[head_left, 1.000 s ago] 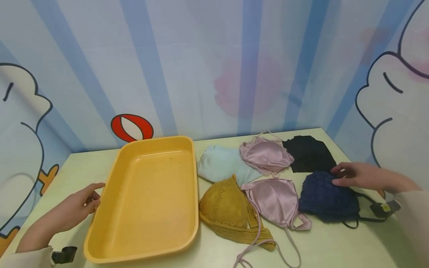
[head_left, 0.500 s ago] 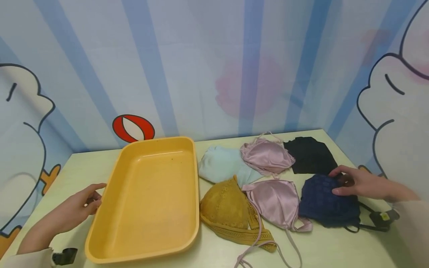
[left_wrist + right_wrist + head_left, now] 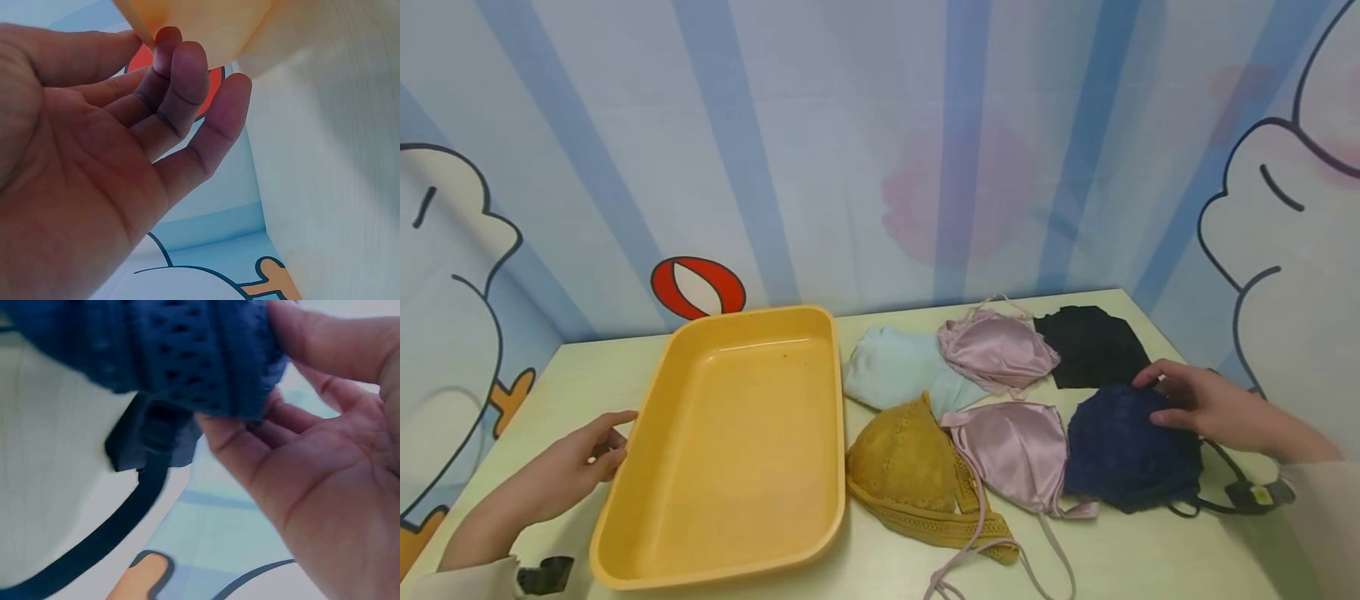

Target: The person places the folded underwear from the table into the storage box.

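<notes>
My right hand (image 3: 1217, 412) grips the upper right part of a navy blue bra (image 3: 1131, 454), thumb on one side and fingers behind it in the right wrist view. Its black strap (image 3: 106, 531) hangs loose below. The bra's textured edge band (image 3: 187, 356) shows close up there. My left hand (image 3: 568, 467) holds the left rim of a yellow tray (image 3: 601, 517) between thumb and bent fingers. In the left wrist view, the fingertips (image 3: 187, 69) lie against the tray's outer wall. Nothing lies inside the tray.
Left of the navy bra lie a pink satin bra (image 3: 1011, 450) and a mustard lace bra (image 3: 906, 462). Behind them are a pale blue garment (image 3: 895, 362), another pink bra (image 3: 1000, 346) and a black garment (image 3: 1093, 346). A printed backdrop (image 3: 865, 150) stands behind the table (image 3: 1180, 558).
The navy bra has been taken hold of at its edge and turned a little, its cup now fuller and tilted up. My left hand and the tray have stayed put.
</notes>
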`<state>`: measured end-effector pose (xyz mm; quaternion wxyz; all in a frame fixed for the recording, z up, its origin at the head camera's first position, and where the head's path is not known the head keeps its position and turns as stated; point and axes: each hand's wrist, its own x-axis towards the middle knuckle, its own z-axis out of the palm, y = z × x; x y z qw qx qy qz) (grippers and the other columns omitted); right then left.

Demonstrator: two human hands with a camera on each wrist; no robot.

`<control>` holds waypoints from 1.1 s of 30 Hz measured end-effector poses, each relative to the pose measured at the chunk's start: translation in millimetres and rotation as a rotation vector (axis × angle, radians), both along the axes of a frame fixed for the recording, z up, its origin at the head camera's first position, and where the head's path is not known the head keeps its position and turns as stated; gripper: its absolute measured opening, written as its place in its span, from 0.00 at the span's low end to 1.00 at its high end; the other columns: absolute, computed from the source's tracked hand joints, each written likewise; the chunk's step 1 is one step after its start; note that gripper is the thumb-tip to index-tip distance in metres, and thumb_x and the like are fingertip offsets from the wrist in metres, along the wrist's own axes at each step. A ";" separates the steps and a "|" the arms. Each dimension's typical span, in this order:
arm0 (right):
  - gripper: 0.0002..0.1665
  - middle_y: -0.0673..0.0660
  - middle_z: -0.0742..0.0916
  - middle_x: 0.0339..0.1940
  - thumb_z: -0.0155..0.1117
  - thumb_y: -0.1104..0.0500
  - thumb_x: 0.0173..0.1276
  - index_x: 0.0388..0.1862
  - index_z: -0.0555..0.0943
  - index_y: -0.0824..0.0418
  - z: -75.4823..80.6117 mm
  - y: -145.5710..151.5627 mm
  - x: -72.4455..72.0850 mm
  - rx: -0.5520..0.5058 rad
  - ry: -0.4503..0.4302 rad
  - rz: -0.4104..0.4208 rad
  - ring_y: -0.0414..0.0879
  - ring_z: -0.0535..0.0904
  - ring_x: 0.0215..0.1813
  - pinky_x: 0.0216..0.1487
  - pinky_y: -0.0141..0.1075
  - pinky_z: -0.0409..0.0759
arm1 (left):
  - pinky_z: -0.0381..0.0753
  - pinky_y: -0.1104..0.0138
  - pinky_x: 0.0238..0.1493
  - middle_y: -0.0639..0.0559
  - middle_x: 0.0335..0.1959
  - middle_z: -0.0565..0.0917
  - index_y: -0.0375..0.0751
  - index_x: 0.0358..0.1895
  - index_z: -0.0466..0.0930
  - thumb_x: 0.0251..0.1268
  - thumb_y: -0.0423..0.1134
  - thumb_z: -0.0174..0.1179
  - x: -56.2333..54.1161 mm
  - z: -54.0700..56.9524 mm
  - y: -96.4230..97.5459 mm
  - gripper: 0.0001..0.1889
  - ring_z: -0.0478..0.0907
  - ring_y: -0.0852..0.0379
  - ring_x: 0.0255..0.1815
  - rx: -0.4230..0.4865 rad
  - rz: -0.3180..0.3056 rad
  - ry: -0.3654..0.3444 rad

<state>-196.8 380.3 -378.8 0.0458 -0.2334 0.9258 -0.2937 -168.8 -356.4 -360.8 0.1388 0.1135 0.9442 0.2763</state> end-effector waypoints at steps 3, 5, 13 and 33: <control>0.24 0.56 0.83 0.42 0.67 0.70 0.58 0.51 0.72 0.58 4.4 -7.2 4.3 0.021 0.094 -0.011 0.33 0.76 0.42 0.35 0.31 0.76 | 0.76 0.66 0.32 0.50 0.34 0.76 0.25 0.68 0.54 0.75 0.37 0.45 0.5 -1.0 -0.6 0.26 0.73 0.57 0.34 -0.002 0.000 0.008; 0.24 0.57 0.82 0.46 0.67 0.73 0.57 0.50 0.73 0.57 8.8 -12.9 7.8 0.019 0.138 -0.019 0.30 0.74 0.46 0.38 0.28 0.75 | 0.75 0.66 0.32 0.50 0.35 0.76 0.25 0.68 0.54 0.75 0.37 0.46 0.9 -1.4 -1.1 0.25 0.73 0.57 0.34 -0.003 0.000 0.013; 0.26 0.55 0.81 0.47 0.68 0.74 0.55 0.50 0.75 0.55 39.6 -40.1 24.3 0.061 0.281 -0.046 0.33 0.77 0.46 0.37 0.27 0.75 | 0.76 0.66 0.32 0.50 0.36 0.76 0.25 0.68 0.54 0.73 0.34 0.48 2.2 -2.3 -1.1 0.26 0.73 0.56 0.35 0.010 0.011 0.014; 0.35 0.50 0.82 0.43 0.71 0.84 0.40 0.48 0.78 0.62 95.1 -99.3 45.7 -0.005 0.699 -0.005 0.31 0.74 0.45 0.46 0.16 0.68 | 0.74 0.66 0.32 0.50 0.36 0.76 0.25 0.68 0.54 0.73 0.32 0.47 1.7 -1.5 1.5 0.25 0.73 0.56 0.34 -0.015 -0.006 0.041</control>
